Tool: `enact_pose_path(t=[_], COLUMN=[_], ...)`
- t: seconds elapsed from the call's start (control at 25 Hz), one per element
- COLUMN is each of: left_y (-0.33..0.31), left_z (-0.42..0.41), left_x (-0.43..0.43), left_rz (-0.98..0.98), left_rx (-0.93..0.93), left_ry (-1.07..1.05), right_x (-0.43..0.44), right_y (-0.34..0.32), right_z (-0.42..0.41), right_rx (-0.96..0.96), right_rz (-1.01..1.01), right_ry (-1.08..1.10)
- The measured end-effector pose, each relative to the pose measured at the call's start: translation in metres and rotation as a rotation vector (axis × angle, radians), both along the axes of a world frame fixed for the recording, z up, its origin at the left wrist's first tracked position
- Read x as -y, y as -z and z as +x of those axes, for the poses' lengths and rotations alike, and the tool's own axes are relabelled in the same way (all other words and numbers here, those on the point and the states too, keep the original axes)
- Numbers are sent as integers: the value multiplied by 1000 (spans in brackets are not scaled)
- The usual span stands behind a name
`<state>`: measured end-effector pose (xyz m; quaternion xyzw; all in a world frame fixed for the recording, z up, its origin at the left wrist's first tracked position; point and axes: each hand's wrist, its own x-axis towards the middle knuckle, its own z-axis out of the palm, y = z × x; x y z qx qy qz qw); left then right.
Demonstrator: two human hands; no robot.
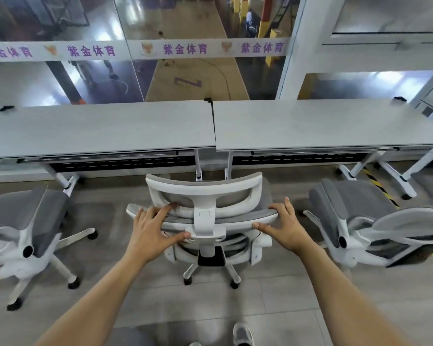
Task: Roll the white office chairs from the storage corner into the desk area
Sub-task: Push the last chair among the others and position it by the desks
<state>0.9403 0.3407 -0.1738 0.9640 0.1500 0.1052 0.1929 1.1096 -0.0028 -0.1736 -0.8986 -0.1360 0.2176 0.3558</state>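
A white office chair (205, 196) with grey mesh stands in front of me, its back toward me, facing the gap between two grey desks. My left hand (153, 233) grips the top of its backrest left of the headrest post, fingers over the rim and thumb under. On the right end of the same rim my right hand (283, 226) holds on, thumb below the edge. A second white chair (35, 233) stands at the left and a third (365, 228) at the right.
Two grey desks, the left desk (98, 131) and the right desk (330, 126), stand side by side against a glass wall (135, 71) with a printed band. Yellow-black floor tape (383, 191) runs at the right. My shoe (243, 334) shows at the bottom.
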Motion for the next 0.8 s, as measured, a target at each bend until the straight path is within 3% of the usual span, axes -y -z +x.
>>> enact_pose_path(t=[0.32, 0.68, 0.8], left_y=[2, -10, -10], left_z=[-14, 11, 0], left_x=[-2, -16, 20], left_rz=[-43, -23, 17], left_rx=[-16, -187, -24], left_ry=[-44, -71, -241], right_x=[-12, -33, -36], right_y=[3, -2, 1], right_z=[-2, 24, 31], right_rx=[4, -36, 43], right_rz=[39, -11, -106], right_ry=[-27, -17, -25])
